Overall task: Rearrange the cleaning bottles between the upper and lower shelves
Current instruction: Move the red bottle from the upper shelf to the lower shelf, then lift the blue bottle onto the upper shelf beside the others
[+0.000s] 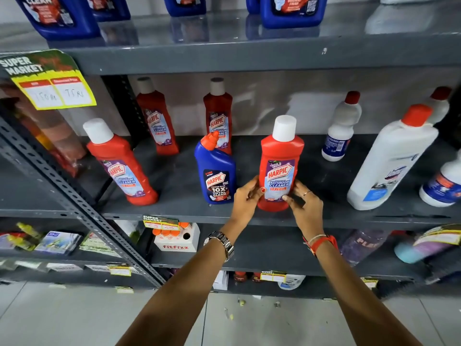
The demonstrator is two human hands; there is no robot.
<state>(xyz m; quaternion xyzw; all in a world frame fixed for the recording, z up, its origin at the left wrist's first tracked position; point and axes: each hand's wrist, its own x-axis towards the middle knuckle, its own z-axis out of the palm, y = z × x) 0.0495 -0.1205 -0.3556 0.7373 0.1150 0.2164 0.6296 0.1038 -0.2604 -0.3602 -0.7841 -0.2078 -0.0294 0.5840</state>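
Note:
A red Harpic bathroom cleaner bottle (280, 161) with a white cap stands upright near the front of the grey middle shelf (179, 181). My left hand (245, 198) grips its lower left side and my right hand (303, 202) grips its lower right side. Just left of it stands a blue Harpic bottle (215, 171) with an orange cap. Three more red Harpic bottles stand on the same shelf: one at front left (119, 163) and two at the back (157, 118), (218, 113). Large blue bottles (291, 10) stand on the upper shelf (224, 56).
White bottles with red caps (340, 127), (394, 156) stand on the right of the middle shelf. A yellow price tag (53, 88) hangs at upper left. A slanted metal upright (74, 201) crosses the left. Lower shelves hold a Fitfizz box (175, 239) and packets.

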